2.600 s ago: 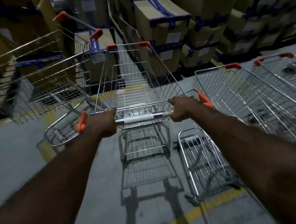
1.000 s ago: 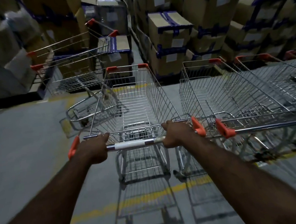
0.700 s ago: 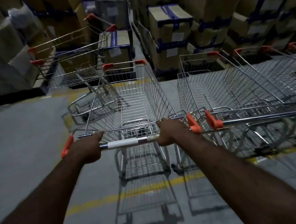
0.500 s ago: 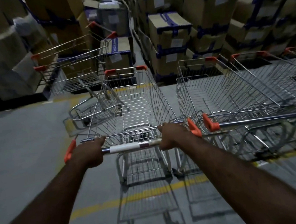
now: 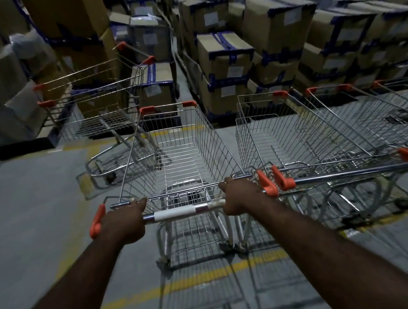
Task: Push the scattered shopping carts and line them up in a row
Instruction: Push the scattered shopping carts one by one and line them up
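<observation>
We note left hand [image 5: 123, 220] and right hand [image 5: 238, 197] both curled around the handle bar [image 5: 183, 210] of the cart [image 5: 180, 156], just left of the parked row [image 5: 321, 138].

Silver carts [image 5: 178, 156], orange-tipped; blue-taped tan boxes [image 5: 226, 60].

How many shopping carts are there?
5: held cart under left hand and right hand; second cart, third cart and fourth cart lined to its right; stray cart back left. More may hide offscreen.

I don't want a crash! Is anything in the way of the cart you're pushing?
Nothing visible blocks the pushed cart; it sits beside the row cart. A stray cart stands off its front left corner.
</observation>
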Demonstrator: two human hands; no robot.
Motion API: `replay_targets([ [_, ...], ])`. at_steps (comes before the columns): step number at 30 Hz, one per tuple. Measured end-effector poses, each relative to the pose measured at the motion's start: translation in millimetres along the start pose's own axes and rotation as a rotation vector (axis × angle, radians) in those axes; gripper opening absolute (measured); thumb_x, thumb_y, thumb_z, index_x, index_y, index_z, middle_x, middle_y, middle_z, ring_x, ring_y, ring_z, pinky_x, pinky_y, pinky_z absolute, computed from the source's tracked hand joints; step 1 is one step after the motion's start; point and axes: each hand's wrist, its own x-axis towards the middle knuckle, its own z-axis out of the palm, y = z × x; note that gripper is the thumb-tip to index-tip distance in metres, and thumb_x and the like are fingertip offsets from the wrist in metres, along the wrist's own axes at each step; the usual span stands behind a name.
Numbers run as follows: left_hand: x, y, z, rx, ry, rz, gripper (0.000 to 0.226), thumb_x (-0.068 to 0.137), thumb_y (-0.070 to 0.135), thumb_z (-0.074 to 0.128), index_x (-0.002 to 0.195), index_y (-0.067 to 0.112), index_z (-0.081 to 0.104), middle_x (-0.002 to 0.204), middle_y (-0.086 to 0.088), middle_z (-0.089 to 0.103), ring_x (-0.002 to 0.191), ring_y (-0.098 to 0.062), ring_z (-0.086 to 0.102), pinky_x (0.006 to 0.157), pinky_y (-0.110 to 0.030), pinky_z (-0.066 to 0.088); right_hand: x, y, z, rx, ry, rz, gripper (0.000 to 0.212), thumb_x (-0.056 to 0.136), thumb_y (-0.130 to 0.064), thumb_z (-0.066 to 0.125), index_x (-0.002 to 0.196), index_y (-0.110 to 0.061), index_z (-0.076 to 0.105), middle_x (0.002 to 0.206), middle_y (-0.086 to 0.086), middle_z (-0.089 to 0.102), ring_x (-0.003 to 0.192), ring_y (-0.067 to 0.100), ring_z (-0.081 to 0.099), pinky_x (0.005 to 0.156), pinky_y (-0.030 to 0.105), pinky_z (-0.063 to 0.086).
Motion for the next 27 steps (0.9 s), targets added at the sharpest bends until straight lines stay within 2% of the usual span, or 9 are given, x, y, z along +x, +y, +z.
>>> replay_targets([
  [4,6,-1,-3,-0.004,-0.005,0.002,0.077,0.091,0.020,0.045,0.160,0.033,0.014,0.159,-0.005,0.039,0.133,-0.026,0.053,0.102,-0.040,0.048,-2,3,-8,0.006,-0.010,0.001,0.081,0.080,-0.034,0.069,0.154,-0.022,0.038,0.156,0.004,0.040,0.133,0.031,0.051,0.103,0.047,0.050],
  [10,14,2,-11,-0.004,-0.010,0.038,0.078,0.091,0.019,0.046,0.160,0.031,0.015,0.163,-0.003,0.033,0.138,-0.024,0.048,0.106,-0.042,0.046,0,3,-12,-0.027,-0.023,0.029,0.081,0.081,-0.035,0.068,0.154,-0.021,0.036,0.158,0.004,0.038,0.133,0.031,0.051,0.099,0.047,0.049],
  [14,10,-13,-2,-0.013,-0.004,0.018,0.079,0.091,0.020,0.046,0.161,0.035,0.011,0.165,-0.002,0.028,0.137,-0.024,0.050,0.104,-0.039,0.048,0,-12,2,-0.094,-0.039,0.031,0.080,0.085,-0.036,0.063,0.157,-0.025,0.029,0.167,0.008,0.022,0.137,0.037,0.047,0.105,0.055,0.046],
  [17,6,-12,1,-0.009,-0.004,0.019,0.079,0.093,0.020,0.045,0.161,0.034,0.009,0.166,-0.001,0.023,0.137,-0.023,0.049,0.104,-0.037,0.047,0,-15,5,-0.131,-0.051,0.032,0.081,0.087,-0.034,0.062,0.159,-0.027,0.026,0.168,0.008,0.016,0.138,0.039,0.047,0.104,0.055,0.046],
  [22,10,4,-2,-0.037,-0.024,0.013,0.080,0.089,0.019,0.044,0.161,0.031,0.011,0.166,-0.006,0.025,0.139,-0.026,0.047,0.107,-0.046,0.045,7,-2,-6,-0.169,-0.048,0.035,0.084,0.087,-0.032,0.064,0.159,-0.031,0.023,0.169,0.007,0.014,0.140,0.038,0.045,0.107,0.059,0.043],
  [27,10,14,-10,-0.053,-0.024,-0.005,0.076,0.090,0.019,0.044,0.160,0.028,0.015,0.166,-0.006,0.024,0.140,-0.027,0.045,0.108,-0.050,0.043,16,2,-13,-0.176,-0.029,0.042,0.083,0.087,-0.032,0.065,0.159,-0.029,0.024,0.170,0.003,0.014,0.138,0.035,0.048,0.103,0.054,0.046],
])
